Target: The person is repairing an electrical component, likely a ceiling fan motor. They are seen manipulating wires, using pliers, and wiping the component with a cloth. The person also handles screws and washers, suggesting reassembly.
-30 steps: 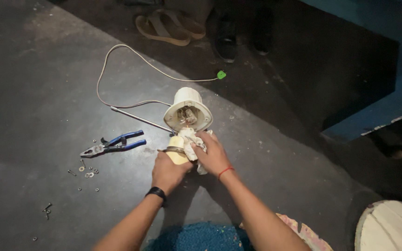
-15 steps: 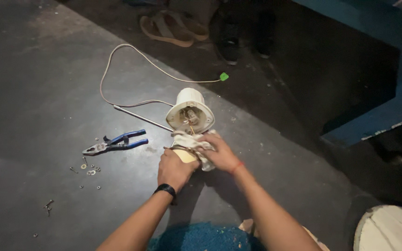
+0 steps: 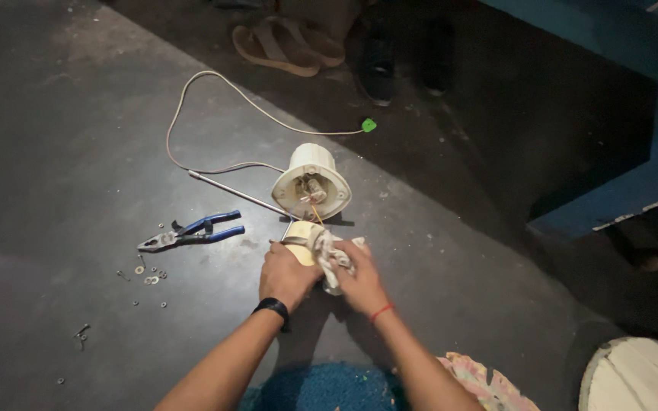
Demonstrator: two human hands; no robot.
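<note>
My left hand (image 3: 287, 274) grips a small cream-coloured part (image 3: 295, 237) low over the dark floor. My right hand (image 3: 359, 283) presses a crumpled white cloth (image 3: 332, 254) against that part. Just beyond the hands lies a white cup-shaped housing (image 3: 311, 183) on its side, its open end showing metal innards and thin wires running toward the held part. A black band sits on my left wrist and a red thread on my right wrist.
Blue-handled pliers (image 3: 190, 231) lie to the left with several small screws and washers (image 3: 148, 275) nearby. A pale cord (image 3: 215, 84) loops away to a green plug (image 3: 369, 125). Sandals (image 3: 283, 44) and dark shoes (image 3: 378, 72) lie beyond; a blue ledge (image 3: 634, 114) stands right.
Both hands stay on the part and cloth. The right hand has shifted the cloth slightly over the part; the view has drifted a little.
</note>
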